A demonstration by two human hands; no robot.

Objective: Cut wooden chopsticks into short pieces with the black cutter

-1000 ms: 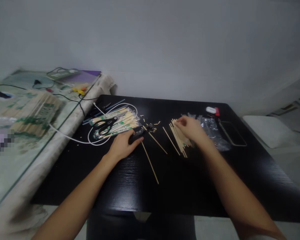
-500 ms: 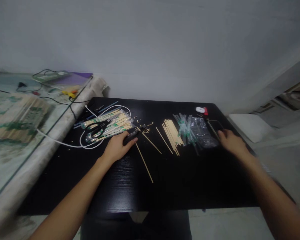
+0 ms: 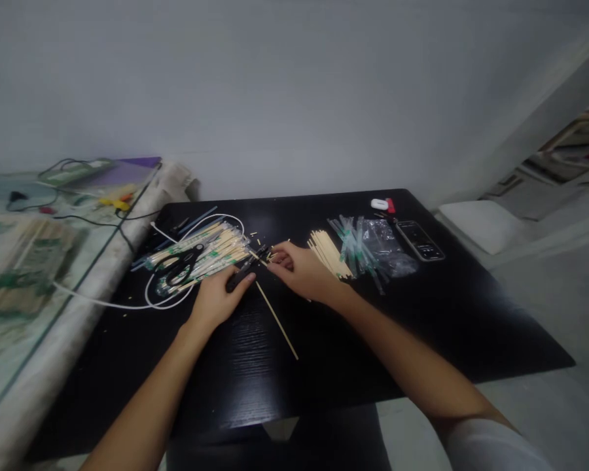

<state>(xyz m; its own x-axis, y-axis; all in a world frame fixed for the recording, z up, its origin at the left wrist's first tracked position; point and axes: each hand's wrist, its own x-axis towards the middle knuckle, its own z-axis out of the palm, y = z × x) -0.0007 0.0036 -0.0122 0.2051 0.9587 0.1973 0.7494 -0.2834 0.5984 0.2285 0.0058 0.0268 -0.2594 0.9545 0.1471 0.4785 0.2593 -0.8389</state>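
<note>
My left hand [image 3: 216,297] lies closed over a black tool [image 3: 245,268] on the black table [image 3: 353,340]. My right hand [image 3: 299,269] sits just right of it, its fingers curled near the tool's tip and a thin wooden stick; what they pinch is unclear. A long bare stick [image 3: 276,318] runs diagonally below both hands. A loose pile of bare sticks [image 3: 328,252] lies to the right of my right hand. Left of my left hand lies a bundle of wrapped chopsticks [image 3: 211,248] with black scissors [image 3: 179,265] on top.
A white cable [image 3: 127,304] loops round the bundle. Empty clear wrappers [image 3: 373,245], a phone [image 3: 419,240] and a small white-and-red item [image 3: 383,205] lie at the table's back right. A glass-topped surface [image 3: 24,261] with cables stands to the left. A white cushion [image 3: 476,226] is beyond the right edge.
My right hand left the stick pile, swung out to the phone at the right, then came back to the middle beside the black tool. The left hand stayed on the tool.
</note>
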